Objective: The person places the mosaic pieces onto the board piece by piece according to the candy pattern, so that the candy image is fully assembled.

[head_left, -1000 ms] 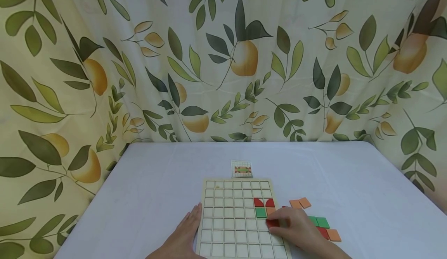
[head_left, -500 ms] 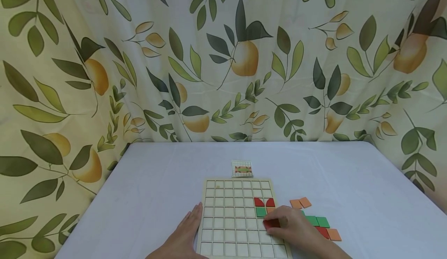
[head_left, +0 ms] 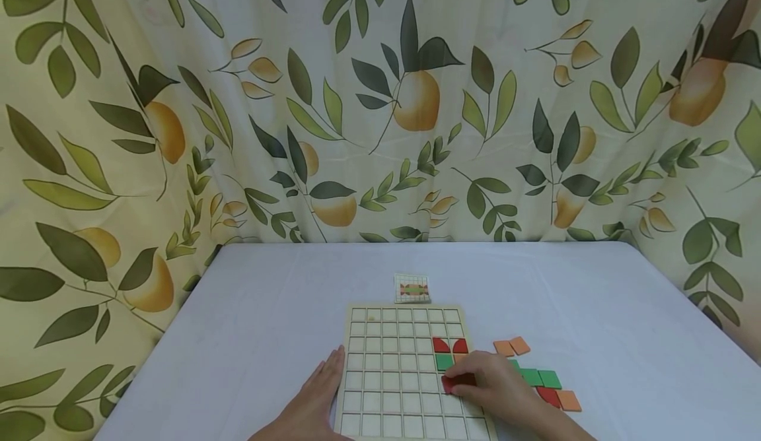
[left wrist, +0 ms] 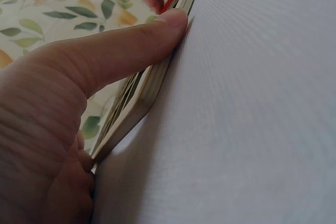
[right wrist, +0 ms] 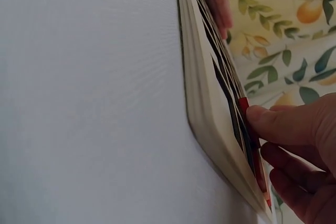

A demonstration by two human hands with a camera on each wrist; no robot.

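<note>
A pale wooden grid board (head_left: 389, 401) lies on the table, seen nearly edge-on in both wrist views. My left hand (head_left: 312, 398) rests along its left side with fingers straight, and the thumb (left wrist: 170, 22) lies against the board's near edge. Over the right-hand columns, my right hand (head_left: 499, 381) pinches a red tile (right wrist: 243, 104) between thumb and fingers, close over the grid just below the green tile (head_left: 444, 362). Two red tiles with curved edges (head_left: 440, 344) sit in the row above. An orange tile (head_left: 460, 358) beside the green one is partly covered by my fingers.
Right of the board lie loose tiles: two orange ones (head_left: 511, 346), several green ones (head_left: 549, 379), a red one (head_left: 549, 397) and another orange one (head_left: 569, 401). A small pattern card (head_left: 411, 289) stands behind the board. A leaf-and-fruit curtain (head_left: 380, 131) hangs beyond the white tabletop (head_left: 285, 296).
My right hand has shifted slightly left over the grid with the red tile, from the rightmost column toward the one beside it. The left hand stays in place.
</note>
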